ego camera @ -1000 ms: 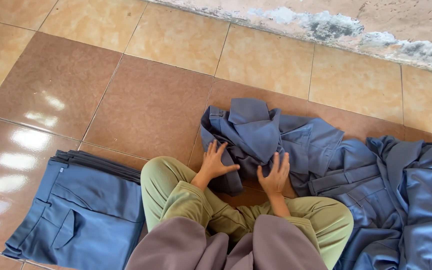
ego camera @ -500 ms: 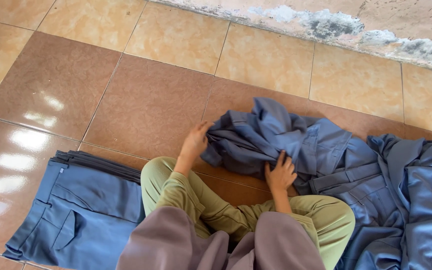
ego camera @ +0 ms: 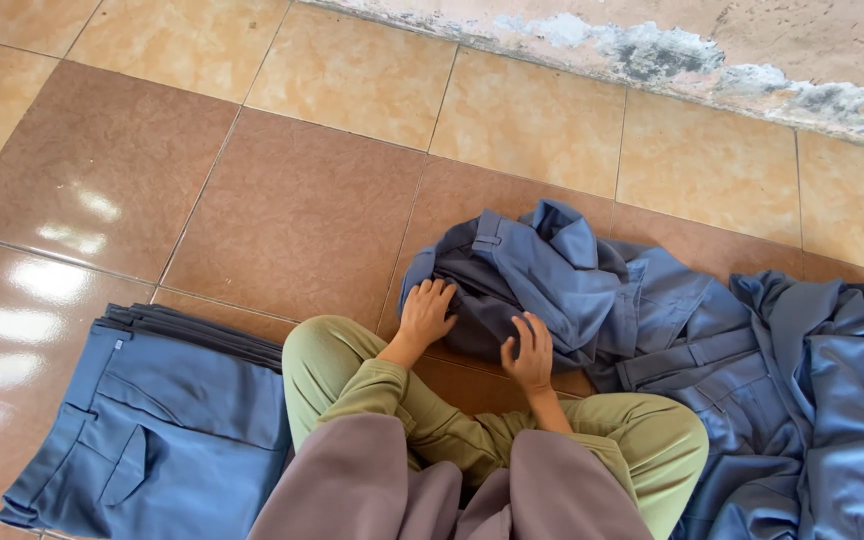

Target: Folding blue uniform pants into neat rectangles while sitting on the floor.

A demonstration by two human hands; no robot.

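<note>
Blue garment pile (ego camera: 832, 400) beyond right edge

The crumpled trousers (ego camera: 542, 285) are a dusty slate blue, same shade as the folded stack (ego camera: 142, 430) and the loose pile (ego camera: 812, 400). Floor tiles (ego camera: 292, 210) alternate glossy reddish brown with mottled peach-tan, while the wall base (ego camera: 652, 45) is patchy beige with grey and white blotches. Olive-green sleeves (ego camera: 382, 390), mauve-grey cloth (ego camera: 352, 490) over the lap.

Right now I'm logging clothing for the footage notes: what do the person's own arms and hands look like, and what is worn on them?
Both arms wear long olive-green sleeves with ribbed cuffs ending at the wrists. The left hand and right hand are bare: no gloves, and no rings or watch that I can make out. A loose mauve-grey cloth drapes over the upper arms.
</note>
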